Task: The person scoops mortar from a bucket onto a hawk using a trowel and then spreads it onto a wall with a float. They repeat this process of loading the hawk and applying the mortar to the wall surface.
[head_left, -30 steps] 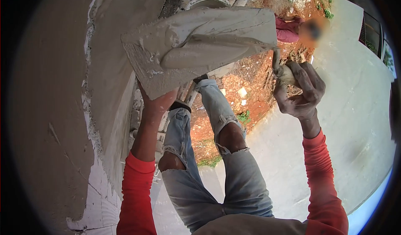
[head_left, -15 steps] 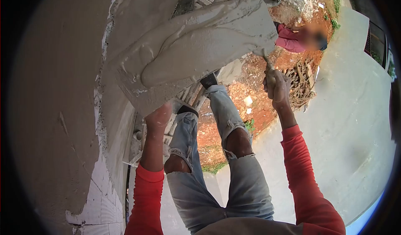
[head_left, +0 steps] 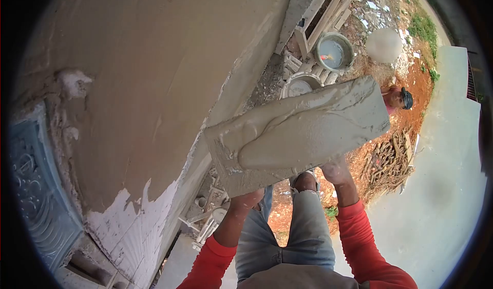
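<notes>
A long board (head_left: 313, 129) loaded with thick wet grey plaster is held slantwise in front of me. My left hand (head_left: 247, 200) is shut on the board's lower left end from beneath; the board hides its fingers. Below the board's right part is my right hand (head_left: 336, 171), smeared by motion and partly covered by the board's edge. Whatever it grips is not visible now. To the left stands a wall (head_left: 154, 73) coated with grey plaster, with a ragged edge and a bare white patch (head_left: 133, 227) low down.
Beyond the board stand a bucket (head_left: 334, 52) of cloudy water and a second bucket (head_left: 300, 86). A person in a dark cap (head_left: 406, 99) is on the red soil below, near a pile of sticks (head_left: 387, 160). A patterned blue panel (head_left: 41, 186) borders the wall at far left.
The board has moved right and slightly down in view, with my left hand on it. My right hand, earlier closed round a small tool's handle, is now lower and partly behind the board.
</notes>
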`<action>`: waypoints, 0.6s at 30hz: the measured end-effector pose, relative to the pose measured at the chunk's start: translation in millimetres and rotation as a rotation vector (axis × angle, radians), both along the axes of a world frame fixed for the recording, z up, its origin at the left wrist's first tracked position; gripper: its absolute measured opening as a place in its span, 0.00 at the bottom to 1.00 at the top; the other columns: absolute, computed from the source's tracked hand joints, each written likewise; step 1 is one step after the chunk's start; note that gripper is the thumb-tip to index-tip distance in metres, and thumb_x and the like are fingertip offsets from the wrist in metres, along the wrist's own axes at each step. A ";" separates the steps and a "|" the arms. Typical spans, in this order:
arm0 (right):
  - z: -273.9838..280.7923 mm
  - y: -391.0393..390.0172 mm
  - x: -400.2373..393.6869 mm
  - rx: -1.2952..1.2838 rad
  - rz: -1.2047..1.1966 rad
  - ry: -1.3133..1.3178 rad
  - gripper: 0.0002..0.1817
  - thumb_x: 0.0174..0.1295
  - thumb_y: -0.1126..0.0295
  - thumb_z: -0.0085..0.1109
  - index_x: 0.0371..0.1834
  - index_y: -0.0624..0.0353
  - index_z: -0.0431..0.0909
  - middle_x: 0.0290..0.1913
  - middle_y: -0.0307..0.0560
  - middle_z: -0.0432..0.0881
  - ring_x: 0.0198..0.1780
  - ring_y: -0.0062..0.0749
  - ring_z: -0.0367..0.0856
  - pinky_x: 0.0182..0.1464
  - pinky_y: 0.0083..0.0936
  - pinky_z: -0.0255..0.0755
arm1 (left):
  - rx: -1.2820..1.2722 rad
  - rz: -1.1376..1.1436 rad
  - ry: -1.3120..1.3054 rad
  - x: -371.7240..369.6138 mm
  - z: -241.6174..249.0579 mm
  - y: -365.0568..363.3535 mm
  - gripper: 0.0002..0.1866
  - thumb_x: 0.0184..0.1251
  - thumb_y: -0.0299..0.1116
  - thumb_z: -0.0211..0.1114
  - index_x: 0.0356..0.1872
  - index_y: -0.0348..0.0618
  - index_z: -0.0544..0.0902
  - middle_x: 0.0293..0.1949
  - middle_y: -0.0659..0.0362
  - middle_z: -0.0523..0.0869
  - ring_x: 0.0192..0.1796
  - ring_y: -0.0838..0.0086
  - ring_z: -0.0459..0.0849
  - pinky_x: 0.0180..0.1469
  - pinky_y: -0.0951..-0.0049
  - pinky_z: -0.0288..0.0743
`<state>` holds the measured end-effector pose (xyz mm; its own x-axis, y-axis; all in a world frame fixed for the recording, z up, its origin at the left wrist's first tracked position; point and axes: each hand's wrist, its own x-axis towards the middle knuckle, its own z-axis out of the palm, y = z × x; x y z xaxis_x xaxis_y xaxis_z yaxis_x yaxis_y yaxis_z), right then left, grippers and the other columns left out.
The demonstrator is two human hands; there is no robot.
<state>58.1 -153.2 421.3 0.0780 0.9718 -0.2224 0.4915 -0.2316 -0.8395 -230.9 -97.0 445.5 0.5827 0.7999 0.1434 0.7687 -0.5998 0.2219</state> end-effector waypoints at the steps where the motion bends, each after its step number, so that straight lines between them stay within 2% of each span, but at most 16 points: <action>1: 46.9 9.0 -6.4 0.039 0.027 0.052 0.10 0.63 0.69 0.64 0.45 0.57 0.89 0.60 0.55 0.85 0.61 0.53 0.82 0.65 0.46 0.74 | -0.008 0.009 -0.021 0.4 35.1 0.9 0.18 0.66 0.34 0.65 0.56 0.46 0.86 0.50 0.52 0.87 0.53 0.52 0.87 0.62 0.37 0.76; 3: 126.8 30.9 -22.6 0.201 0.113 0.013 0.10 0.62 0.70 0.65 0.45 0.55 0.90 0.59 0.52 0.86 0.61 0.50 0.83 0.66 0.46 0.73 | -0.011 0.023 -0.062 -1.0 98.8 1.7 0.17 0.64 0.33 0.66 0.54 0.45 0.86 0.49 0.52 0.87 0.52 0.51 0.86 0.61 0.39 0.76; 5: 180.1 41.5 -34.3 0.514 0.217 -0.334 0.13 0.65 0.67 0.64 0.53 0.53 0.86 0.60 0.49 0.86 0.62 0.49 0.82 0.68 0.46 0.72 | 0.029 0.041 -0.118 -7.8 154.8 3.9 0.18 0.60 0.31 0.68 0.53 0.45 0.87 0.48 0.52 0.88 0.53 0.50 0.86 0.59 0.42 0.77; 6: 202.7 43.2 -41.4 0.533 0.195 -0.401 0.17 0.68 0.64 0.63 0.59 0.52 0.84 0.61 0.47 0.85 0.64 0.48 0.81 0.70 0.47 0.70 | 0.064 0.053 -0.154 -12.6 182.3 6.0 0.18 0.58 0.30 0.69 0.52 0.44 0.87 0.47 0.52 0.88 0.53 0.50 0.85 0.57 0.44 0.77; 8: 244.5 58.2 -60.5 0.528 0.058 -0.015 0.22 0.70 0.61 0.63 0.67 0.50 0.79 0.63 0.43 0.84 0.65 0.46 0.80 0.72 0.48 0.69 | 0.147 0.107 -0.226 -19.3 249.7 11.6 0.18 0.60 0.30 0.68 0.52 0.43 0.87 0.46 0.52 0.88 0.52 0.51 0.86 0.58 0.45 0.77; 9: 260.0 66.3 -71.6 0.468 -0.024 0.439 0.24 0.71 0.60 0.64 0.68 0.50 0.77 0.65 0.42 0.83 0.65 0.44 0.80 0.72 0.48 0.69 | 0.211 0.131 -0.240 -24.4 280.6 15.6 0.18 0.61 0.30 0.67 0.53 0.42 0.86 0.45 0.52 0.88 0.51 0.53 0.86 0.59 0.46 0.77; 10: 278.6 77.3 -80.7 0.445 -0.035 0.635 0.25 0.71 0.60 0.65 0.70 0.50 0.76 0.66 0.42 0.82 0.66 0.42 0.80 0.72 0.48 0.69 | 0.313 0.149 -0.202 -32.7 308.9 16.2 0.18 0.62 0.32 0.67 0.53 0.40 0.85 0.44 0.52 0.88 0.50 0.54 0.87 0.61 0.47 0.78; 11: 297.0 88.7 -89.8 0.421 -0.054 0.830 0.27 0.71 0.60 0.66 0.71 0.51 0.74 0.68 0.42 0.80 0.66 0.41 0.80 0.72 0.48 0.70 | 0.288 0.190 -0.296 -38.8 336.7 13.9 0.17 0.63 0.31 0.66 0.53 0.38 0.85 0.44 0.51 0.88 0.50 0.56 0.88 0.61 0.49 0.78; 12: 319.9 105.8 -98.1 0.476 -0.030 0.765 0.28 0.71 0.60 0.67 0.72 0.52 0.72 0.69 0.42 0.79 0.67 0.39 0.79 0.71 0.47 0.70 | 0.267 0.228 -0.393 -44.8 364.9 12.0 0.17 0.64 0.30 0.65 0.53 0.36 0.84 0.44 0.51 0.89 0.49 0.58 0.88 0.60 0.52 0.79; 13: 353.1 120.9 -107.8 0.540 0.021 0.777 0.28 0.71 0.61 0.67 0.72 0.53 0.72 0.69 0.43 0.79 0.67 0.39 0.79 0.71 0.46 0.71 | 0.122 0.276 -0.625 -48.6 398.8 13.3 0.16 0.65 0.27 0.64 0.53 0.34 0.84 0.44 0.51 0.89 0.49 0.60 0.89 0.59 0.56 0.80; 16: 486.8 150.5 -145.9 0.718 0.243 0.966 0.28 0.72 0.62 0.68 0.72 0.57 0.72 0.67 0.45 0.80 0.66 0.38 0.80 0.69 0.45 0.74 | -0.025 0.134 -1.079 -60.3 504.6 23.2 0.18 0.66 0.15 0.57 0.57 0.30 0.82 0.49 0.52 0.90 0.50 0.68 0.90 0.55 0.65 0.83; 17: 523.8 155.1 -155.9 0.720 0.328 1.024 0.24 0.73 0.62 0.66 0.68 0.60 0.75 0.62 0.47 0.83 0.60 0.37 0.84 0.62 0.41 0.78 | -0.042 0.042 -1.186 -64.8 536.6 27.2 0.19 0.67 0.13 0.56 0.59 0.29 0.81 0.51 0.52 0.90 0.50 0.69 0.90 0.54 0.67 0.83; 18: 555.4 158.7 -165.9 0.720 0.368 1.074 0.19 0.74 0.64 0.64 0.62 0.63 0.78 0.55 0.49 0.85 0.51 0.36 0.85 0.52 0.36 0.80 | -0.072 0.039 -1.286 -65.6 563.4 26.5 0.18 0.71 0.15 0.57 0.60 0.29 0.80 0.52 0.51 0.89 0.50 0.68 0.90 0.53 0.68 0.85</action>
